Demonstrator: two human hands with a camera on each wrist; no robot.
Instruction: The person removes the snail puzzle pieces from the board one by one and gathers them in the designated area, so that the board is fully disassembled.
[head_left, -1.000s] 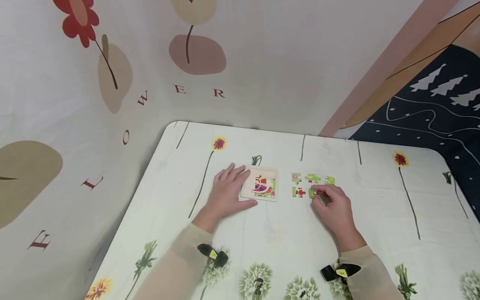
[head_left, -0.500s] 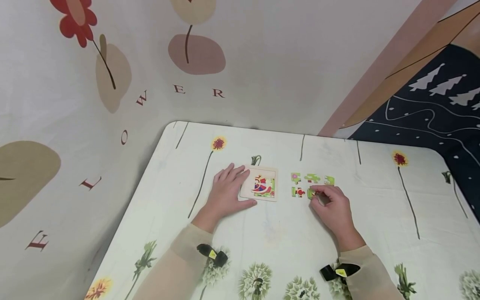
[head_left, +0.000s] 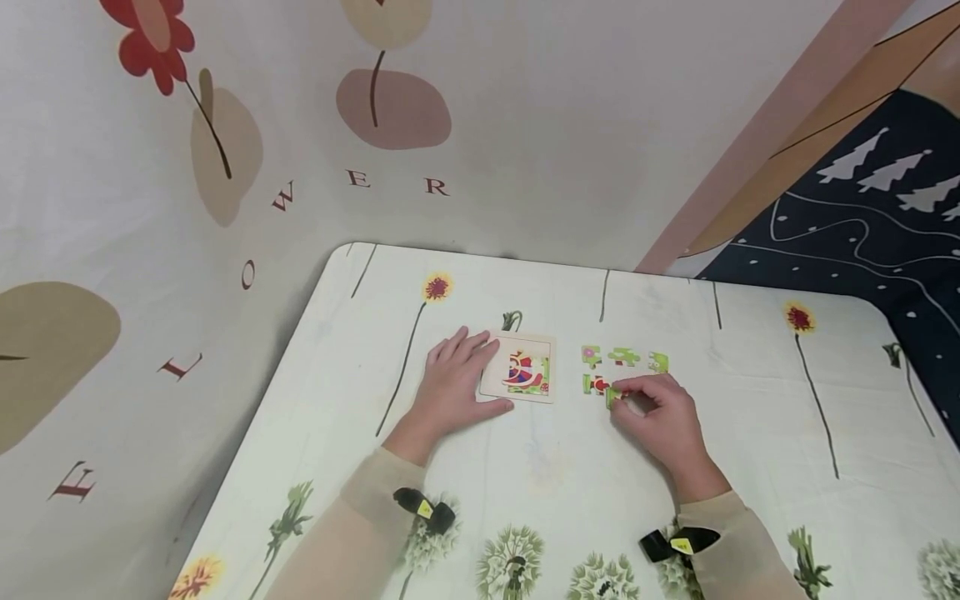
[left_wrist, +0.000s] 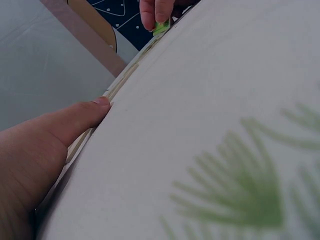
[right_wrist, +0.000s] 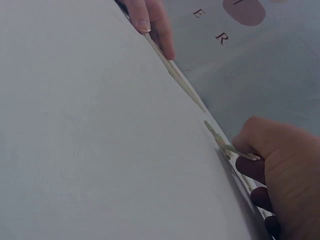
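My left hand [head_left: 456,383] lies with fingers spread over the left edge of a square wooden puzzle board [head_left: 542,342]. Part of a colourful snail picture [head_left: 527,375] fills the board's lower right. To the right, my right hand [head_left: 663,417] pinches a green puzzle piece [head_left: 613,399] between thumb and forefinger. In the right wrist view that piece [right_wrist: 241,152] appears tilted, lifted at the fingertips' side. Beside it lies a green puzzle piece with a red figure [head_left: 598,384]. The left wrist view shows my left thumb [left_wrist: 82,117] at the board's edge.
Behind the right hand lie a puzzle piece with a pink flower [head_left: 592,356], a green knobbed piece [head_left: 624,357] and another green piece [head_left: 658,361]. All rest on a table with a white flower-print cloth [head_left: 555,483]. A printed fabric wall [head_left: 525,167] rises behind it.
My right hand has taken the green piece from its spot in the front row and shifted it slightly left and toward me. The left hand and the board have stayed put.
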